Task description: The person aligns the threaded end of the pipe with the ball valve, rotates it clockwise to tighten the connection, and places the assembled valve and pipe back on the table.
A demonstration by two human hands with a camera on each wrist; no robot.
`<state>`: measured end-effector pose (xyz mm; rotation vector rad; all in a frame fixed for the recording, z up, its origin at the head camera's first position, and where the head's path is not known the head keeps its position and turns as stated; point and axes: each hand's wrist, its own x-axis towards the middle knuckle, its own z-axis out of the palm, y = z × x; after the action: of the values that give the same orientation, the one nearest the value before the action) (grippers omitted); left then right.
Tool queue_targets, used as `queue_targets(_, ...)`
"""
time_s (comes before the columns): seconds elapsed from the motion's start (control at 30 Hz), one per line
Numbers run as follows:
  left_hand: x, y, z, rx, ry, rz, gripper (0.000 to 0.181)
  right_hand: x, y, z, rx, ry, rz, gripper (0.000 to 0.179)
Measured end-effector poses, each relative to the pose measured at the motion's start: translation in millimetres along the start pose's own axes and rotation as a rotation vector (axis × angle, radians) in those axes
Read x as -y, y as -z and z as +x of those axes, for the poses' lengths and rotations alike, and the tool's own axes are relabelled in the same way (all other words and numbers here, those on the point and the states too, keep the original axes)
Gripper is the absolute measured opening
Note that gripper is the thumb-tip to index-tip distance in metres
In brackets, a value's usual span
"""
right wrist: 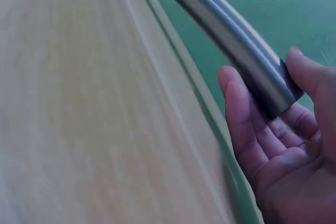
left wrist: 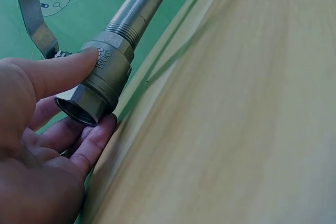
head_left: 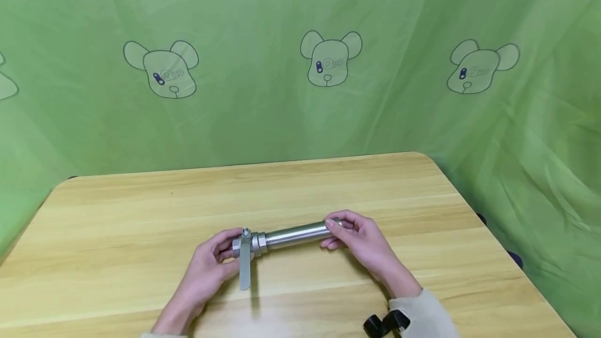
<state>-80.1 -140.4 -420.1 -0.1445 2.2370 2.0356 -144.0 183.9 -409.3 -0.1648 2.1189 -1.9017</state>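
Note:
A ball valve [head_left: 257,243] with a flat lever handle [head_left: 244,270] is joined to a smooth metal pipe [head_left: 298,234]. My left hand [head_left: 208,265] grips the valve body, thumb on its near side and fingers beneath, as the left wrist view shows. The valve's open hex end [left wrist: 84,103] faces that palm, and pipe threads [left wrist: 123,29] show where the pipe enters the other end. At the pipe's far end, my right hand [head_left: 368,246] holds it between thumb and fingers. Both hands keep the assembly nearly level, tilted slightly up to the right, over the table.
The wood-grain table [head_left: 141,213] has rounded far corners. Behind it and along its right side hangs a green curtain [head_left: 263,119] printed with bear heads. A black device [head_left: 385,323] sits at the right sleeve [head_left: 424,314].

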Motion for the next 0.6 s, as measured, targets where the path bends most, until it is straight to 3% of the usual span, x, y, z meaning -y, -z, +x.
queue_targets(0.27,-1.6,1.4,-0.2,-0.011,0.031,-0.008,0.064,-0.6,2.6,-2.1,0.055,0.022,0.013,0.060)
queue_targets(0.6,-2.3,-0.3,1.4,-0.007,0.016,0.020,0.063,-3.3,6.3,-1.7,0.078,0.045,0.023,0.050)
